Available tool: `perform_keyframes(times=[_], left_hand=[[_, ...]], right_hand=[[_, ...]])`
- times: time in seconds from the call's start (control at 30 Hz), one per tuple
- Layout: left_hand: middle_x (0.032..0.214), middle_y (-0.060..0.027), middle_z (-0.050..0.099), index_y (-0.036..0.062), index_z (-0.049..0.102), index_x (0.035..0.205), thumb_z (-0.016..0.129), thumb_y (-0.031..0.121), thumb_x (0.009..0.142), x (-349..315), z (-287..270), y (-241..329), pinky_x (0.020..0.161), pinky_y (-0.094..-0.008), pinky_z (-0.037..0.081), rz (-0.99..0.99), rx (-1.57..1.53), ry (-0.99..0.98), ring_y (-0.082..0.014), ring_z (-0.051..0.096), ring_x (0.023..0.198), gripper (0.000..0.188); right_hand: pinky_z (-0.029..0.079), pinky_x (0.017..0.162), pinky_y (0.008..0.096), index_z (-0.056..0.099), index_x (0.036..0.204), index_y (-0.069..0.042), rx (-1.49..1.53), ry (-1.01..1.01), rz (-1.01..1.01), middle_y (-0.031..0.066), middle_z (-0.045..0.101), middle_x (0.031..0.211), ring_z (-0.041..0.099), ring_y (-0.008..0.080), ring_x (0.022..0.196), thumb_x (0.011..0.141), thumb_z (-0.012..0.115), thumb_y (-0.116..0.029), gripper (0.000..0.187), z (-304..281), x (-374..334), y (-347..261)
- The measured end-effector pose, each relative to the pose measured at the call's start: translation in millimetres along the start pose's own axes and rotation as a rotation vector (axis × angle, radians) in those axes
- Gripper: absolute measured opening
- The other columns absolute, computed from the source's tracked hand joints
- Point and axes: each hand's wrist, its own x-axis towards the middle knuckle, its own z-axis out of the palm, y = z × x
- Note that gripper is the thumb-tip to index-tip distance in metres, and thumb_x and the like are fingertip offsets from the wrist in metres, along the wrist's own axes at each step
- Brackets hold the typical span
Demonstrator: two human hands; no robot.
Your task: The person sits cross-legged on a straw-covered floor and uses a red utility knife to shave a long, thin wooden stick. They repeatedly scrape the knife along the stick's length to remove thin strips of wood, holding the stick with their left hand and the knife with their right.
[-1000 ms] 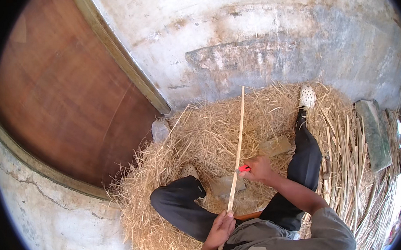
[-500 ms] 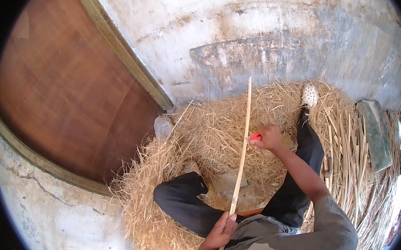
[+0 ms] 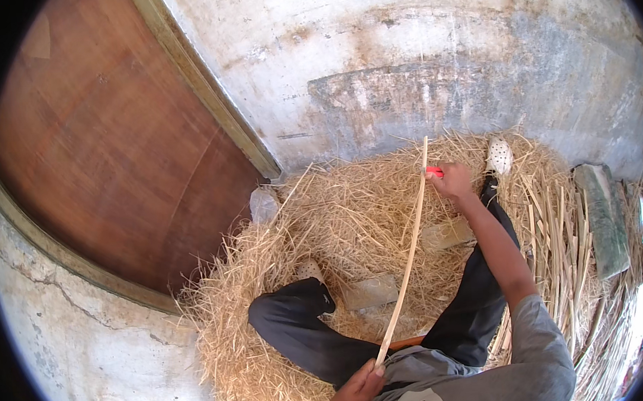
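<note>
A long, pale, slightly bowed strip of wood or bamboo (image 3: 408,265) slants up from my lap, away from me. My left hand (image 3: 359,390) is closed round its lower part, close to my body. Near the strip's far end, my right hand (image 3: 454,181) grips a small red-handled tool (image 3: 435,171). The tool's tip meets the strip, but its working edge is too small to make out. Thin, curly shavings (image 3: 352,206) lie heaped under the strip and around my bent legs.
Two blocks, one nearer (image 3: 370,292) and one farther right (image 3: 447,234), rest among the shavings between my legs. Long strips (image 3: 555,236) lie on the right beside a greenish slab (image 3: 604,218). A weathered wall (image 3: 415,45) stands ahead, a brown door (image 3: 123,140) at left.
My right hand has slid the red-handled tool farther along the strip, away from me. The strip's far end has swung right and dropped slightly. My left hand still holds the lower part.
</note>
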Motion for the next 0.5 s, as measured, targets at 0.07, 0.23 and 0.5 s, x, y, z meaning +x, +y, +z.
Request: perform_keyframes(times=[0.07, 0.23, 0.5], left_hand=[[0.070, 0.0047, 0.037, 0.0076, 0.042, 0.097, 0.037, 0.028, 0.104, -2.4, -2.2, -9.0, 0.053, -0.0192, 0.029, -0.050, -0.020, 0.015, -0.0041, 0.032, 0.061, 0.022], [0.071, 0.0046, 0.037, 0.0083, 0.043, 0.099, 0.037, 0.030, 0.104, -0.7, -1.0, -4.2, 0.053, -0.0191, 0.029, -0.153, -0.133, -0.034, -0.0040, 0.032, 0.061, 0.023], [0.071, 0.0056, 0.036, 0.0059, 0.045, 0.095, 0.041, 0.027, 0.103, 12.7, 5.3, 15.1, 0.054, -0.0193, 0.030, -0.238, 0.013, 0.075, -0.0030, 0.033, 0.062, 0.023]], right_hand=[[0.045, 0.053, 0.0463, 0.065, 0.070, -0.006, -0.011, -0.021, 0.004, 0.0157, 0.060, 0.059, 0.061, 0.0353, 0.057, 0.079, 0.053, -0.070, 0.066, -1.8, 9.4, 11.2], [0.048, 0.062, 0.0481, 0.067, 0.073, -0.005, -0.061, -0.105, 0.194, 0.0205, 0.062, 0.066, 0.063, 0.0379, 0.066, 0.085, 0.043, -0.071, 0.071, 6.6, 25.7, 45.0], [0.046, 0.079, 0.0463, 0.067, 0.078, 0.002, 0.169, -0.156, 0.745, 0.0225, 0.065, 0.077, 0.062, 0.0384, 0.077, 0.085, 0.030, -0.078, 0.089, 47.5, 12.4, 140.3]])
